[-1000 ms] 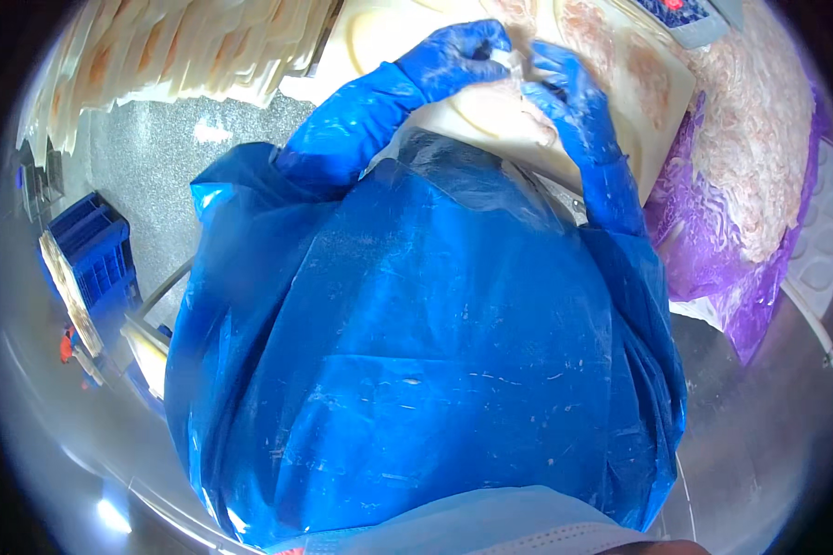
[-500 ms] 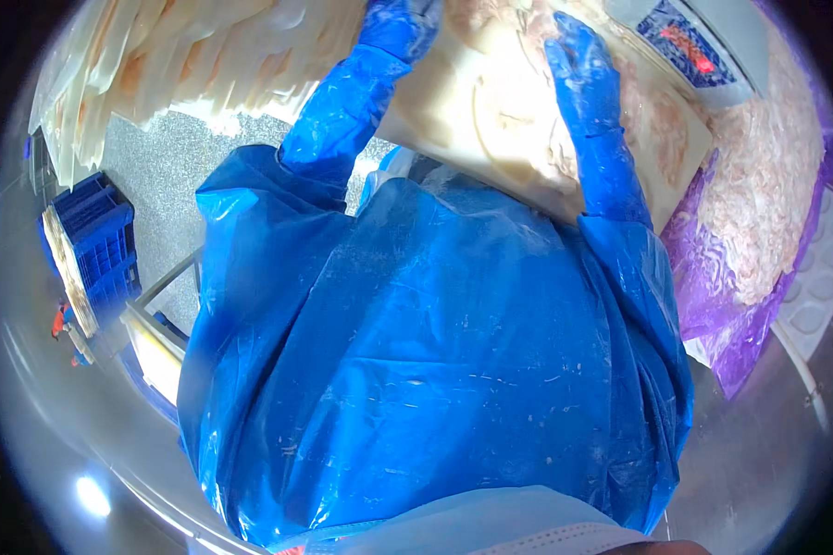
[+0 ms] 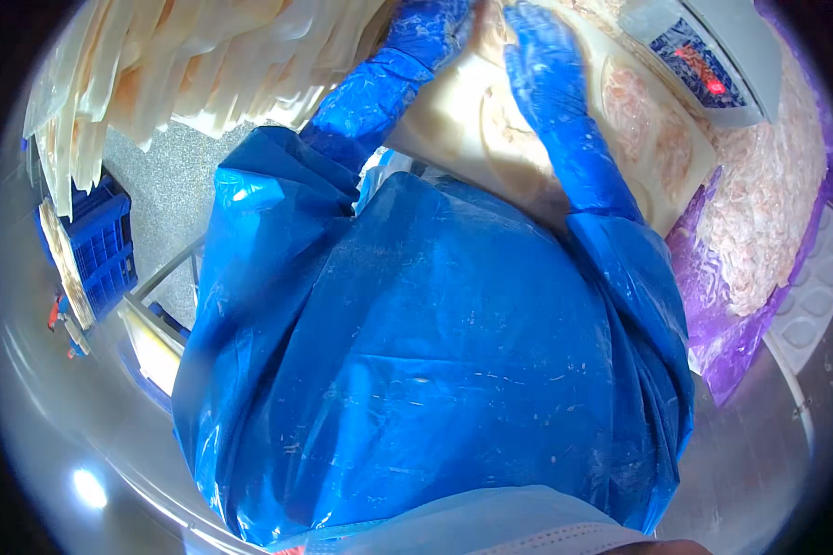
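only unreadable red marks (image 3: 714, 87) on panel (image 3: 697, 67)

To the right of the right fingers (image 3: 520, 23) is a grey box (image 3: 760, 88) with a dark blue panel (image 3: 680, 57); little red lights (image 3: 715, 86) glow on it; far left of the left fingers (image 3: 455, 20), and lower down, is a blue crate (image 3: 102, 248); a speckly grey surface (image 3: 162, 180) shows between that crate and those fingers; a bright white spot (image 3: 90, 488) shines farthest below them, at the left; a tiny red and blue shape (image 3: 63, 319), also far from them, is too small to tell.
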Demonstrator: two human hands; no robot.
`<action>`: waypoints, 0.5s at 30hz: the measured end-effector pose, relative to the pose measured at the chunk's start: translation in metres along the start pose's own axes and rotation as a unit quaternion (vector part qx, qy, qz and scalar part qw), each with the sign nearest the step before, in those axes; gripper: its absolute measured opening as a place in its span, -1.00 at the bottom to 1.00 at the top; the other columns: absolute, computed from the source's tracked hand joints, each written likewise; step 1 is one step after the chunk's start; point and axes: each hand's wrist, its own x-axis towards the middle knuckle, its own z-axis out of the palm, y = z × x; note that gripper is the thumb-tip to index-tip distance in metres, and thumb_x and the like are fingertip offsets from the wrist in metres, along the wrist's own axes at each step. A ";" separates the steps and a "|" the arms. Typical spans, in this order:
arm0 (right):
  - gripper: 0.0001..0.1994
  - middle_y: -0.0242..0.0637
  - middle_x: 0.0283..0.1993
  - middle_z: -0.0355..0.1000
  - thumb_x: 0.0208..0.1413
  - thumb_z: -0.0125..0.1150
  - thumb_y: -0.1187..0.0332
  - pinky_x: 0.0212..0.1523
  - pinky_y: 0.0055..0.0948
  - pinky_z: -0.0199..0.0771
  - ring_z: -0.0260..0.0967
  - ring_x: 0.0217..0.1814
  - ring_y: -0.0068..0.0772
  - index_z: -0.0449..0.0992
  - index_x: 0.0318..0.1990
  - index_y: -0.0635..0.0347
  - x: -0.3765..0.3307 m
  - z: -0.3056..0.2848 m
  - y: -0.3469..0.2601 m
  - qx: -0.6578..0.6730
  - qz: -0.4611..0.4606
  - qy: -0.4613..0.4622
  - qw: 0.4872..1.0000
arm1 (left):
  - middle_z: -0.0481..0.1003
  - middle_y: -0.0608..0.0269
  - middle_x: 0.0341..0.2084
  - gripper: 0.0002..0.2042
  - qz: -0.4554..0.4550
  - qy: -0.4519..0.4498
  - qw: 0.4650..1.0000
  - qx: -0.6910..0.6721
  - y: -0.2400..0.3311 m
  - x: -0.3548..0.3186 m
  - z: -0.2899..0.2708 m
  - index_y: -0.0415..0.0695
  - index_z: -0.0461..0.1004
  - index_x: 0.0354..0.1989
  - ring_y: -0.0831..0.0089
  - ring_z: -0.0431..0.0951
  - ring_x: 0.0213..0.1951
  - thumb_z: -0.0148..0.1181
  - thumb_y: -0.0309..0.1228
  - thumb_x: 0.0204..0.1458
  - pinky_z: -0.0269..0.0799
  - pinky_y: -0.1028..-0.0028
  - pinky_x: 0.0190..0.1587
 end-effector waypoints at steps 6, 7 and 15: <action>-0.65 -0.08 0.16 0.50 0.25 0.13 0.33 0.33 -0.16 0.31 0.37 0.28 -0.10 0.54 0.15 0.20 -0.053 -0.024 -0.057 0.000 -0.047 -0.056 0.997 | 0.21 -0.03 0.39 -0.39 0.046 -0.026 0.998 -0.033 0.006 -0.006 -0.033 -0.15 0.17 0.43 0.07 0.14 0.44 0.04 -0.23 0.20 -0.03 0.10 0.46; -0.65 -0.08 0.16 0.50 0.25 0.13 0.33 0.33 -0.16 0.31 0.37 0.28 -0.10 0.54 0.15 0.20 -0.060 -0.034 -0.059 0.000 -0.048 -0.058 0.997 | 0.21 -0.03 0.39 -0.39 0.043 -0.025 0.998 -0.033 0.011 -0.005 -0.028 -0.15 0.17 0.43 0.07 0.14 0.44 0.04 -0.23 0.20 -0.03 0.10 0.46; -0.72 -0.17 0.09 0.56 0.35 -0.01 0.44 0.20 -0.34 0.44 0.51 0.13 -0.27 0.57 0.09 0.29 -0.114 -0.105 -0.022 0.164 0.164 -0.034 0.972 | 0.19 -0.16 0.39 -0.29 0.079 0.016 0.981 -0.175 0.111 -0.021 -0.024 -0.21 0.18 0.42 -0.06 0.14 0.43 0.16 -0.11 0.15 -0.04 0.00 0.46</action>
